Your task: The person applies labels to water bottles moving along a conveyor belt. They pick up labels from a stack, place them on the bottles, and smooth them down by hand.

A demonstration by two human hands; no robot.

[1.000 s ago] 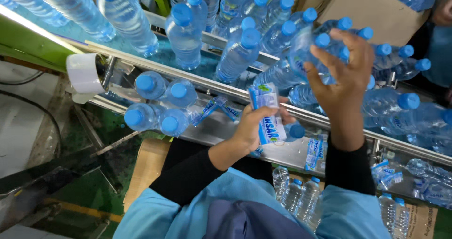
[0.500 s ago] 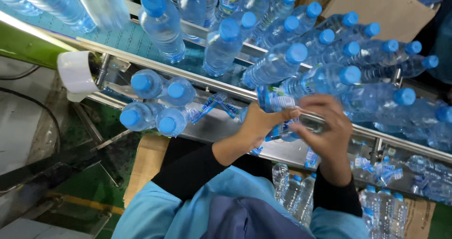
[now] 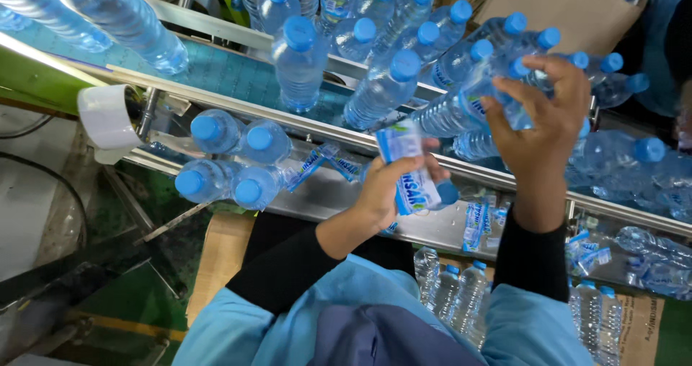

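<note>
Dozens of clear water bottles with blue caps crowd the conveyor (image 3: 216, 67), a long metal-railed belt that runs from the far left down toward the right of your view. A brown cardboard box (image 3: 577, 9) stands at the far right beyond it.

Four capped bottles (image 3: 231, 160) lie clustered on the near left ledge, beside a roll of white tape (image 3: 104, 117) hung on the rail end. More bottles (image 3: 454, 290) stand upright down below, near your sleeves.

Your right hand (image 3: 540, 121) reaches out over the belt, its fingers curled around the shoulder of a bottle (image 3: 461, 106) that lies tilted among the others (the cap end is hidden behind your fingers).

Your left hand (image 3: 393, 189) sits nearer, just this side of the rail, fingers closed on a blue-and-white label sleeve (image 3: 405, 168), which stands upright in the grip, with a blue cap (image 3: 448, 191) showing just beside your fingertips. Whether that sleeve already wraps a bottle you cannot tell from here.

Loose label sleeves (image 3: 321, 164) lie scattered on the ledge between the four bottles and your left hand.
</note>
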